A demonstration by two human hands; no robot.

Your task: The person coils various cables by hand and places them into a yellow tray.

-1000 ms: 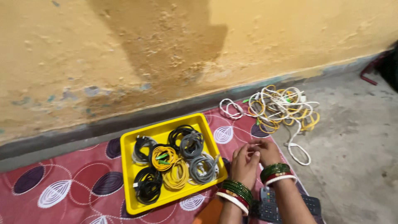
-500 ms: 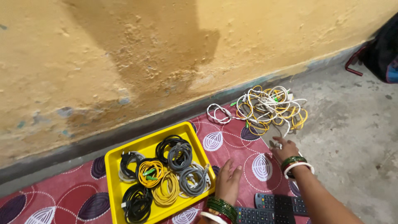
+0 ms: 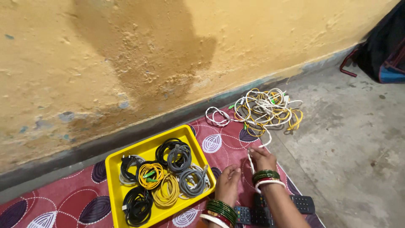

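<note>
My right hand [image 3: 263, 158] is over the red patterned mat [image 3: 63, 198] and pinches a white cable [image 3: 252, 164]. The cable trails back to a tangle of white and yellow cables [image 3: 265, 110] on the floor by the wall. Just left of it, my left hand [image 3: 229, 182] hovers with its fingers loosely apart and holds nothing I can see. It is close to the right edge of a yellow tray [image 3: 143, 145]. The tray holds several coiled cables [image 3: 168, 177] in black, grey and yellow. Both wrists wear green, red and white bangles.
Two dark remote controls [image 3: 253, 214] [image 3: 304, 203] lie on the mat beside my forearms. A stained yellow wall [image 3: 168, 55] runs behind everything. Bare concrete floor [image 3: 350, 147] lies to the right, with a dark bag [image 3: 386, 48] at the far right.
My right hand, which had reached out to the floor at the mat's edge, has drawn back over the mat with the white cable. My left hand lifted off the mat toward it.
</note>
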